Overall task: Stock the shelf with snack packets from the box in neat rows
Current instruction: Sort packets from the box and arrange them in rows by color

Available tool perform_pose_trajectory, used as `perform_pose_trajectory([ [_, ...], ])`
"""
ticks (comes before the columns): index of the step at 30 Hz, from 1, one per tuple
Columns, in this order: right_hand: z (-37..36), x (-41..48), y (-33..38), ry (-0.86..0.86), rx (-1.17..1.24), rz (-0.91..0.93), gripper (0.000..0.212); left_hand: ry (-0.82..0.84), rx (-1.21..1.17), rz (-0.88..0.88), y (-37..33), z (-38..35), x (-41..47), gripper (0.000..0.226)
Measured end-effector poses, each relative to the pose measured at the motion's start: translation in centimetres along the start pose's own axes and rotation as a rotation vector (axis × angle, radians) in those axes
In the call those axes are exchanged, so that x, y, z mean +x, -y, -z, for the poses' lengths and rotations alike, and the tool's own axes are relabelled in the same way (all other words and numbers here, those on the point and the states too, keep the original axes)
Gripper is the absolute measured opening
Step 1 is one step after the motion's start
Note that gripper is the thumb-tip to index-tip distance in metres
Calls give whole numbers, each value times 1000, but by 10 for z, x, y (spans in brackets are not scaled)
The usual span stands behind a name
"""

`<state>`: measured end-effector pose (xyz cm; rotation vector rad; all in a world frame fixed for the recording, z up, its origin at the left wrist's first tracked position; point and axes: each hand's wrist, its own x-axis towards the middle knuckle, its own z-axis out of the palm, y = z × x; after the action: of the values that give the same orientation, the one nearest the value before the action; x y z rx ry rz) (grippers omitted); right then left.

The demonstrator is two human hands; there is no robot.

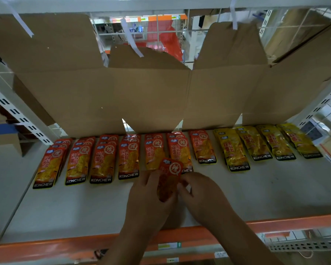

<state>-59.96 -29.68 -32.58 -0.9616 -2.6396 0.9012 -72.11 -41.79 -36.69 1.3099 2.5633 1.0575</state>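
A red-orange snack packet (169, 175) is held between both hands just above the white shelf (84, 207), in front of the row. My left hand (149, 196) grips its left edge and my right hand (201, 190) pinches its right edge. Behind it lie several stacks of red-orange packets (103, 161) side by side along the back of the shelf. To their right lies a row of yellow packets (262, 144). A large flattened cardboard box (122, 96) stands upright behind the rows.
The shelf has an orange front lip (46, 247) with price labels. White slotted uprights (17, 111) frame both sides. Another shelf board runs overhead with white strips hanging down. Wire mesh and other aisles show behind the cardboard.
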Motion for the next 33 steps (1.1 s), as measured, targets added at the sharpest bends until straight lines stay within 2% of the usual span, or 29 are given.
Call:
perform_pose_trajectory([
  [4,10,-3,-23,-58,-14,-92,26,77,7,-50,-20,-16,3,67],
  [6,18,-4,-36,-74,-36,-166,32,106,43,-184,-30,-23,5,67],
  [10,28,-10,-56,-118,-101,-253,60,180,109,-454,-40,-33,6,73],
  [15,25,-15,-64,-164,-128,-274,51,168,141,-555,-43,-36,7,70],
  [23,29,-1,-64,-215,-126,-298,54,189,173,-581,-35,-32,11,65],
  [28,47,32,-66,-267,-118,-344,52,176,251,-729,3,-23,25,37],
  [33,44,60,-64,-261,-140,-371,51,140,252,-764,9,-24,26,27],
])
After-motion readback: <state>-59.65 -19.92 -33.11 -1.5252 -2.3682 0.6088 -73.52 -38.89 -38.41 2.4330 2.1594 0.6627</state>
